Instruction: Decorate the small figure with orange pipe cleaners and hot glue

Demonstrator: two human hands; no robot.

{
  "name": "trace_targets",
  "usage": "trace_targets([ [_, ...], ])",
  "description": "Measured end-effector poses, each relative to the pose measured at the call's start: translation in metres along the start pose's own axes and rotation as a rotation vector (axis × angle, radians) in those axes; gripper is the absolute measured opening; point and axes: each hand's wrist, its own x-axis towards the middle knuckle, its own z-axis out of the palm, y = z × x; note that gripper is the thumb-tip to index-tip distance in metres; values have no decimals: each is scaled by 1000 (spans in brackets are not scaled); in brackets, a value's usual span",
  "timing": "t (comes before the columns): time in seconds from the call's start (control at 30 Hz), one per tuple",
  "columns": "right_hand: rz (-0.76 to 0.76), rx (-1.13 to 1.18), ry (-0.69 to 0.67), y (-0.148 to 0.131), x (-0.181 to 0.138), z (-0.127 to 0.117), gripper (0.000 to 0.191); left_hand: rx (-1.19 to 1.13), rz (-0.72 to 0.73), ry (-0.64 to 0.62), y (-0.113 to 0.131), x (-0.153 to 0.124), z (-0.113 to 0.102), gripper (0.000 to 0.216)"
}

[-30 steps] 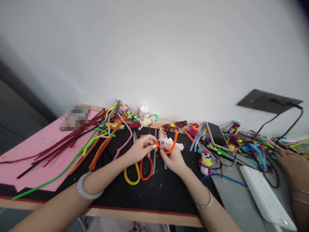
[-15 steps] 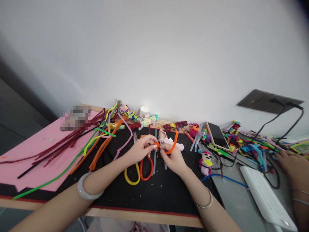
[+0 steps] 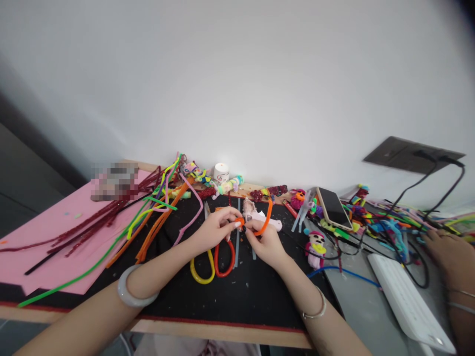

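Toward the far edge of the desk (image 3: 222, 332), about its middle, my left hand (image 3: 215, 228) and right hand (image 3: 265, 242) meet fingertip to fingertip. Both are pinched shut on the orange pipe cleaner (image 3: 266, 220), whose free end arcs up to the right. Since a second ago almost nothing has shifted: same grip, same spot, so I judge any shaping is tiny fingertip work. Scissors (image 3: 213, 264) lie just beneath my hands on the black mat (image 3: 252, 296). Loose pipe cleaners (image 3: 148, 222) fan toward the far left corner. Another person's hand (image 3: 447, 249) rests near the right edge.
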Motion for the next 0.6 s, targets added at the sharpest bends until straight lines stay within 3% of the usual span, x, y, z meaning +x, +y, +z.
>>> trace_targets([
  [0.6,11,-5,-16,2,-1,0,15,-9,9,7,0,0,0,19],
])
